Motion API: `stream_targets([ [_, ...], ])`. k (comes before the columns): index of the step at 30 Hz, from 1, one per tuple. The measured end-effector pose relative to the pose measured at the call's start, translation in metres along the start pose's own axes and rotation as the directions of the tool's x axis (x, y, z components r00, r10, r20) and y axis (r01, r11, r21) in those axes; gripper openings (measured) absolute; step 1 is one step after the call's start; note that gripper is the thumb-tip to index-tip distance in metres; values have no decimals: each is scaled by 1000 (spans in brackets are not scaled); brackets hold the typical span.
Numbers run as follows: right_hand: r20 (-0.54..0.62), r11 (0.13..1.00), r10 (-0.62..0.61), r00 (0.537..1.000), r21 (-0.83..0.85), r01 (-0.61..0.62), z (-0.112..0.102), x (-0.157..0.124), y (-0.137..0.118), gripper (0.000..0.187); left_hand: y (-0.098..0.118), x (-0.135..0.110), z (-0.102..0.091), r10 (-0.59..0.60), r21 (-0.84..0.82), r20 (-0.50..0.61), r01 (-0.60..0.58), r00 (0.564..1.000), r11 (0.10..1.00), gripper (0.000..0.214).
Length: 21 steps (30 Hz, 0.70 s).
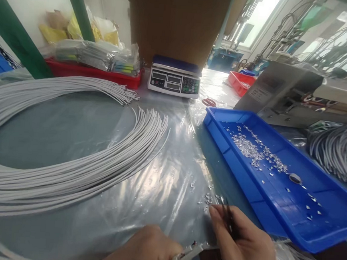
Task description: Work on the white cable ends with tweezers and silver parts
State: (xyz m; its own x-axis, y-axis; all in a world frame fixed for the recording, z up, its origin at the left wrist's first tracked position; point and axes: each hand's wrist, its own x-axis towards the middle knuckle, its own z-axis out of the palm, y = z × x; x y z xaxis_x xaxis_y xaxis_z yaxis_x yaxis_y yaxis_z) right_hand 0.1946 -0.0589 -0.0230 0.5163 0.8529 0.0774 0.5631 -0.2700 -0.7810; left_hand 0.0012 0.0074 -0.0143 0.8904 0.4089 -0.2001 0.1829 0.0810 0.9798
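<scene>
My left hand (149,250) is closed at the lower middle, its fingers round a white cable end (189,254). The tip sticks out to the right, split into parts with a small dark spot on top. My right hand (244,243) is just to the right, closed on dark tweezers (229,219) between thumb and fingers. Several small shiny metal pieces (208,199) lie on the plastic-covered table beyond the right fingertips. A large looped bundle of white cables (107,161) rests to the left, its cut ends pointing away from me.
A blue tray (233,166) at right holds many small metal pieces and a ring. Behind stand a weighing scale (174,82) and a red tray (94,73) of bagged items. Scissors (209,102), a metal machine (281,92) and grey cable coils (340,151) are also there.
</scene>
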Motion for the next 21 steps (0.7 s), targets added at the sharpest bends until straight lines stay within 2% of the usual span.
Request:
stream_targets([
  [2, 3, 999, 33, 999, 34, -33, 5, 7, -2, 35, 4, 0, -1, -47, 27, -26, 48, 999, 998, 43],
  [4, 23, 995, 77, 997, 67, -78, 7, 10, -3, 40, 4, -1, -1, -6, 46, -38, 8, 999, 999, 44],
  [6, 57, 988, 112, 992, 97, -118, 5, 10, -5, 34, 3, -2, -1, 64, 53, -34, -62, 997, 997, 46],
  [9, 93, 983, 135, 987, 109, -145, -1, 10, -7, 33, 3, -4, 0, 86, 52, -29, -85, 996, 995, 46],
  [12, 145, 987, 127, 981, 77, -139, -6, 13, -3, 35, 5, -6, 1, 41, 22, -63, -40, 997, 999, 41],
  [17, 177, 989, 123, 977, 63, -136, -8, 19, 7, 38, 9, -12, 7, -138, 19, -158, 143, 978, 990, 24],
  [21, 183, 982, 137, 973, 105, -158, -7, 19, 6, 33, 9, -13, 11, -153, -27, -187, 150, 970, 988, 23],
])
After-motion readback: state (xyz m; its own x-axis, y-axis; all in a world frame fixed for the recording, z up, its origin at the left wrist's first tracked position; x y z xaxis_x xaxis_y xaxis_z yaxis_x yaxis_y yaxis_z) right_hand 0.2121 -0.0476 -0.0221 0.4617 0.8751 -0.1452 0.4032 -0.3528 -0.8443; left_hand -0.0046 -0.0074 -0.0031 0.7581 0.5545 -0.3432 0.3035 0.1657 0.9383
